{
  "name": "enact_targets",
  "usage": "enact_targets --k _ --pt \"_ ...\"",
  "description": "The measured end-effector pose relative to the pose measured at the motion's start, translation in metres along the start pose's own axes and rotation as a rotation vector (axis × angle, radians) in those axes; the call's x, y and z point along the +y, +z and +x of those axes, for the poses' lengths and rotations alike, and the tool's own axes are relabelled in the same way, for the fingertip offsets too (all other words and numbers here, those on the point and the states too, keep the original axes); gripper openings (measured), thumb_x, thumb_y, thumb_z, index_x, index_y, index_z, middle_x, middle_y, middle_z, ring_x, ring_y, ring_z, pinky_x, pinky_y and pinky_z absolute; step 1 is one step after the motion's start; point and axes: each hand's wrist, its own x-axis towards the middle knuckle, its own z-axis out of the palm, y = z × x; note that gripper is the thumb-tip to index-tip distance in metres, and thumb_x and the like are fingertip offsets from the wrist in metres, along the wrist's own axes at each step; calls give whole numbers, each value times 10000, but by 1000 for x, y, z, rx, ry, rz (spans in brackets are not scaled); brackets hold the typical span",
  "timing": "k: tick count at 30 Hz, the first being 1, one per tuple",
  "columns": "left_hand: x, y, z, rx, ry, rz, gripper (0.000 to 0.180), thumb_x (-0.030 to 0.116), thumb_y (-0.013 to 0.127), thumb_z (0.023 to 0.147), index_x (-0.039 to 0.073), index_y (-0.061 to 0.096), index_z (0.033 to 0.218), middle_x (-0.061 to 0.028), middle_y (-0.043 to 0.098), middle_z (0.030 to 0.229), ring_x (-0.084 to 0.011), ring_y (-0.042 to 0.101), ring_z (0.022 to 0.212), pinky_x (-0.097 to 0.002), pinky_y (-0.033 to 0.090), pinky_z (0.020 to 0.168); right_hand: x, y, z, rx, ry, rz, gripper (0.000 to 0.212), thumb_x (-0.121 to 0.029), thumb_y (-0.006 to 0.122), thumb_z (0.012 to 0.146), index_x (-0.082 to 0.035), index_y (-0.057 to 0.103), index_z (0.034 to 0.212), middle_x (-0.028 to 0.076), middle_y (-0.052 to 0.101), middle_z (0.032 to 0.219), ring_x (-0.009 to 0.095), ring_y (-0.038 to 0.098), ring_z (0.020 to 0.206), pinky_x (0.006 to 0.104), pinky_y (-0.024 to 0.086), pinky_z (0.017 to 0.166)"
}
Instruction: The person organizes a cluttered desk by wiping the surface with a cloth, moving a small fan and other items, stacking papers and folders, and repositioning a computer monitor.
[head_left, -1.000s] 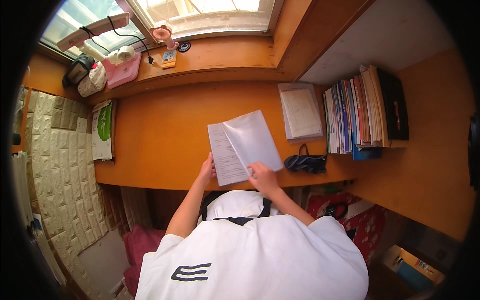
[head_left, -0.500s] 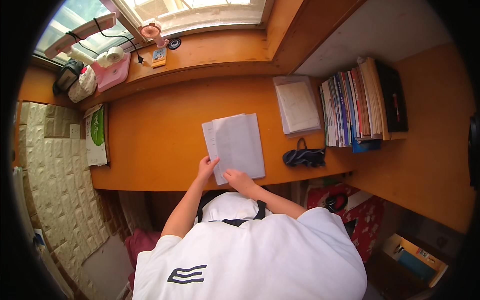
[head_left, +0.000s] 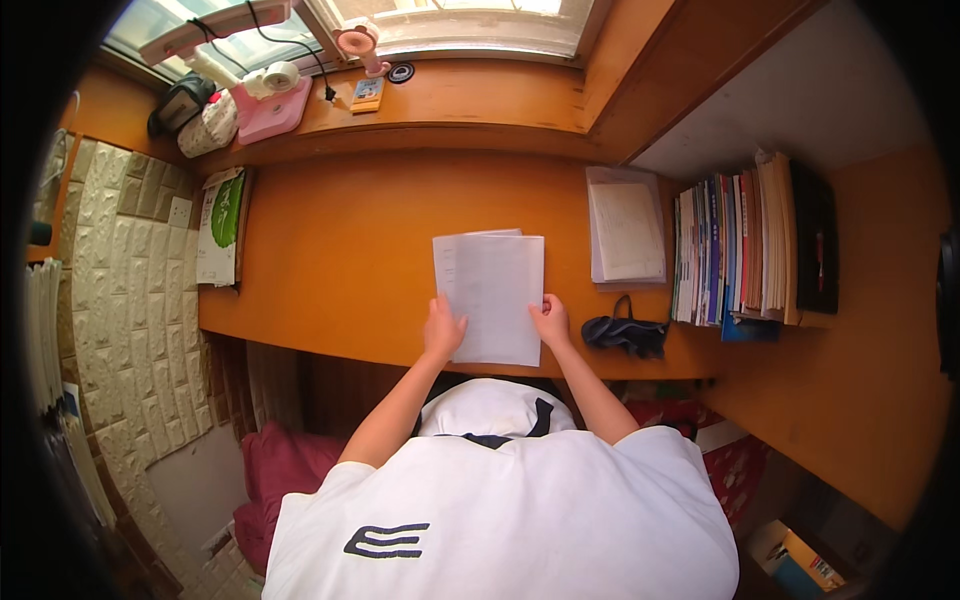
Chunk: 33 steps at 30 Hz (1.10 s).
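Observation:
A small stack of whitish paper sheets (head_left: 497,290) stands in front of me near the desk's front edge, its top sheet pale grey and mostly blank. One sheet beneath sticks out on the left and shows faint lines of print. My left hand (head_left: 443,327) grips the left edge low down, thumb on top and fingers behind. At the opposite edge, my right hand (head_left: 549,322) is closed on the sheets with its fingers curled. Whether the stack's lower edge touches the desk I cannot tell.
Right of the papers lie a dark cloth pouch (head_left: 625,333) and a clear folder with papers (head_left: 627,225). Beyond them is a row of upright books (head_left: 740,245). A green-and-white box (head_left: 220,225) stands at the left end of the wooden desk (head_left: 340,230). The sill holds a pink lamp (head_left: 275,110) and a small fan (head_left: 358,42).
My right hand has moved from the lower part of the sheets to their right edge. My left hand grips the left edge higher up. The sheets are straighter and better lined up.

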Motion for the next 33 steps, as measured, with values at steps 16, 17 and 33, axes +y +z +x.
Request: enact_targets --k 16,17,33 --pt "-35 26 -2 140 -168 -354 390 78 695 766 2 512 1102 -194 600 1003 -344 556 950 -419 452 806 -36 17 -6 31 -248 -84 175 -155 595 867 8 543 902 129 566 717 225 544 653 340 434 605" --pt "-38 23 0 132 -145 -211 411 80 705 754 8 509 1108 -189 591 992 -337 547 946 -418 448 810 -34 21 -3 33 -247 -95 176 -154 600 862 8 546 903 143 580 727 248 562 664 352 440 609" --pt "-64 33 14 147 -195 -260 373 43 790 619 27 528 883 -91 521 868 -228 523 759 -341 464 716 -51 -83 69 721 -246 -366 757 -226 696 790 -19 282 1389 225 401 1338 370 396 1233 467 325 1019"
